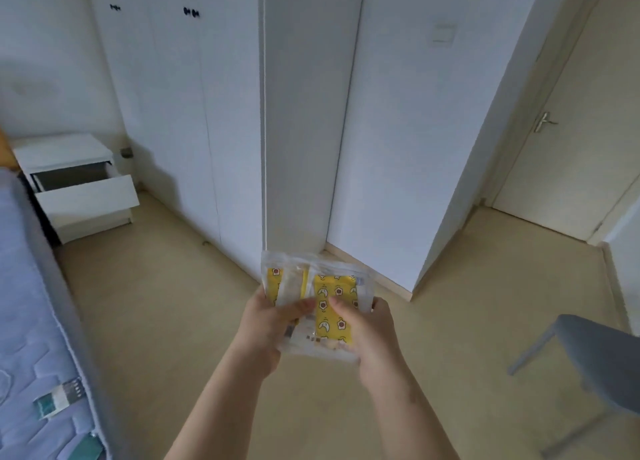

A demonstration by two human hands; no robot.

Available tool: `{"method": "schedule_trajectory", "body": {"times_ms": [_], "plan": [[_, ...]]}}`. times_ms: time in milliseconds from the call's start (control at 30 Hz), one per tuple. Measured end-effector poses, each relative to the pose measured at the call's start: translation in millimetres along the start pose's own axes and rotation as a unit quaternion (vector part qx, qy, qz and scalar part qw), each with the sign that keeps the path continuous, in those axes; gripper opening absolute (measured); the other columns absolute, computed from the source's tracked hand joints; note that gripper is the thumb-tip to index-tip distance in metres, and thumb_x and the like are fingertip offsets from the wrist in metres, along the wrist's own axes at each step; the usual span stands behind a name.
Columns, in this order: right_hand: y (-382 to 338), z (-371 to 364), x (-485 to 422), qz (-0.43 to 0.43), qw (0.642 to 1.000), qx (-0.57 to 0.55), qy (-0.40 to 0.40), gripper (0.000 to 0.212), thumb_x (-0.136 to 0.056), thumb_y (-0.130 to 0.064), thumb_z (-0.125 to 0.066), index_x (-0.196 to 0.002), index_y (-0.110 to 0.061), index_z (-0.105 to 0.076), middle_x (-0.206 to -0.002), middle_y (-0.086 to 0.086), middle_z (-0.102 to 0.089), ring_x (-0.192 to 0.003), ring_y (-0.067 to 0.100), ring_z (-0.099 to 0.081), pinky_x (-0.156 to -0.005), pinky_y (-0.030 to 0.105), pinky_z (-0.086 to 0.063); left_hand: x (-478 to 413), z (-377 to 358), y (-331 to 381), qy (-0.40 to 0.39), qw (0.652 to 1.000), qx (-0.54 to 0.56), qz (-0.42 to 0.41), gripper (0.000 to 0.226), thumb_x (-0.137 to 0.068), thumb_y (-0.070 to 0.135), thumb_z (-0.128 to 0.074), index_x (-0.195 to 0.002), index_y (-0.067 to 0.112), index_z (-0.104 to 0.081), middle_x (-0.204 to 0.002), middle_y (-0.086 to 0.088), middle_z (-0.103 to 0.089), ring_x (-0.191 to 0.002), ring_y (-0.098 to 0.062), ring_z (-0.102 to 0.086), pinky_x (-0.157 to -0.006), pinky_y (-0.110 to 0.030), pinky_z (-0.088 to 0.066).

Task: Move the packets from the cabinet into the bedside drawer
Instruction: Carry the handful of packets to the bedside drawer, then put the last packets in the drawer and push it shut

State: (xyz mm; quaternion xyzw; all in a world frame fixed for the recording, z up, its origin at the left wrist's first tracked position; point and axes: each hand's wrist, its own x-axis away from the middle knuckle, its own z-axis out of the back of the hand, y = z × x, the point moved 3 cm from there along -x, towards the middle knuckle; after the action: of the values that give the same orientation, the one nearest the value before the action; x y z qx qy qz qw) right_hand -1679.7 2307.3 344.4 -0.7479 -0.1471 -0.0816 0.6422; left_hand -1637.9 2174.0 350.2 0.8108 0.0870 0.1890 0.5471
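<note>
I hold a small stack of clear packets with yellow patterned contents in front of me, above the floor. My left hand grips the stack's left side, thumb on top. My right hand grips its right side, thumb pressed on the yellow print. The white bedside table stands at the far left, its top drawer pulled open; the inside looks dark. The white cabinet runs along the back wall, its doors closed.
A bed with a blue-grey mattress fills the left edge, with a small packet lying on it. A grey chair stands at the right. A closed cream door is at the back right. Beige floor lies between me and the bedside table.
</note>
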Motion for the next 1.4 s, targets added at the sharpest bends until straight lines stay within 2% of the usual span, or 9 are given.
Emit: {"method": "schedule_trajectory", "body": {"times_ms": [167,267,433,600,767,1033,1200,1300,1400], "plan": [[-37,-56,-114,0.011,0.997,0.022,-0.073,0.025,-0.078,-0.014,-0.075,-0.097,-0.009,-0.06,-0.094,0.013,-0.07,-0.084,0.03,-0.07,-0.066,0.044,-0.059,-103,6,36,0.087,0.994,0.057,-0.023,0.032,-0.074,-0.004,-0.07,-0.104,0.003,-0.061,-0.096,-0.021,-0.071,-0.078,-0.036,-0.07,-0.069,-0.053,-0.057],[-42,-114,-162,0.003,0.99,0.052,-0.132,0.021,-0.078,-0.012,-0.074,-0.096,-0.01,-0.063,-0.094,0.014,-0.071,-0.084,0.031,-0.07,-0.066,0.046,-0.059,-145,39,55,0.155,0.984,0.08,-0.025,0.039,-0.07,0.001,-0.072,-0.107,0.002,-0.06,-0.095,-0.02,-0.072,-0.079,-0.036,-0.071,-0.066,-0.049,-0.059],[-29,-209,-214,-0.026,0.972,0.091,-0.214,0.013,-0.081,-0.012,-0.072,-0.091,-0.011,-0.063,-0.085,0.011,-0.071,-0.076,0.026,-0.069,-0.057,0.036,-0.059,-198,112,76,0.251,0.963,0.089,-0.034,0.024,-0.078,-0.001,-0.069,-0.101,0.004,-0.061,-0.089,-0.018,-0.073,-0.072,-0.033,-0.071,-0.061,-0.046,-0.059],[-34,-326,-269,-0.005,0.962,0.101,-0.256,0.013,-0.081,-0.015,-0.072,-0.092,-0.014,-0.065,-0.087,0.007,-0.071,-0.078,0.022,-0.069,-0.06,0.031,-0.057,-272,193,129,0.284,0.954,0.078,-0.06,0.023,-0.077,-0.001,-0.071,-0.098,0.005,-0.062,-0.09,-0.018,-0.073,-0.078,-0.035,-0.071,-0.063,-0.044,-0.06],[-52,-454,-319,0.003,0.955,0.093,-0.282,0.018,-0.081,-0.014,-0.071,-0.098,-0.013,-0.064,-0.089,0.008,-0.071,-0.076,0.023,-0.07,-0.048,0.025,-0.053,-350,276,198,0.311,0.944,0.077,-0.077,0.023,-0.077,0.001,-0.072,-0.097,0.006,-0.063,-0.088,-0.015,-0.074,-0.077,-0.034,-0.071,-0.065,-0.044,-0.059],[-25,-617,-385,-0.047,0.94,0.099,-0.324,0.018,-0.082,-0.011,-0.07,-0.099,-0.012,-0.065,-0.09,0.009,-0.072,-0.076,0.023,-0.07,-0.049,0.029,-0.055,-442,406,246,0.384,0.919,0.075,-0.059,0.025,-0.077,0.004,-0.074,-0.099,0.008,-0.063,-0.088,-0.013,-0.074,-0.077,-0.031,-0.072,-0.063,-0.042,-0.059],[-13,-731,-440,-0.05,0.92,0.105,-0.375,0.019,-0.084,-0.011,-0.069,-0.102,-0.012,-0.063,-0.085,0.006,-0.07,-0.066,0.015,-0.068,-0.041,0.022,-0.049,-514,489,281,0.421,0.901,0.066,-0.078,0.019,-0.078,0.005,-0.073,-0.095,0.009,-0.064,-0.083,-0.011,-0.073,-0.063,-0.021,-0.071,-0.047,-0.028,-0.054],[-16,-809,-480,-0.047,0.908,0.111,-0.402,0.022,-0.084,-0.012,-0.069,-0.104,-0.012,-0.062,-0.085,0.005,-0.071,-0.066,0.013,-0.068,-0.044,0.023,-0.051,-565,539,314,0.44,0.889,0.089,-0.087,0.023,-0.077,0.005,-0.074,-0.098,0.01,-0.065,-0.087,-0.012,-0.074,-0.076,-0.029,-0.072,-0.065,-0.041,-0.058],[-10,-882,-510,-0.057,0.894,0.129,-0.424,0.024,-0.083,-0.013,-0.07,-0.106,-0.009,-0.062,-0.089,0.007,-0.071,-0.074,0.019,-0.07,-0.05,0.028,-0.054,-603,588,342,0.465,0.874,0.102,-0.094,0.022,-0.077,0.005,-0.074,-0.097,0.011,-0.065,-0.088,-0.011,-0.074,-0.079,-0.031,-0.071,-0.07,-0.045,-0.058]]}}
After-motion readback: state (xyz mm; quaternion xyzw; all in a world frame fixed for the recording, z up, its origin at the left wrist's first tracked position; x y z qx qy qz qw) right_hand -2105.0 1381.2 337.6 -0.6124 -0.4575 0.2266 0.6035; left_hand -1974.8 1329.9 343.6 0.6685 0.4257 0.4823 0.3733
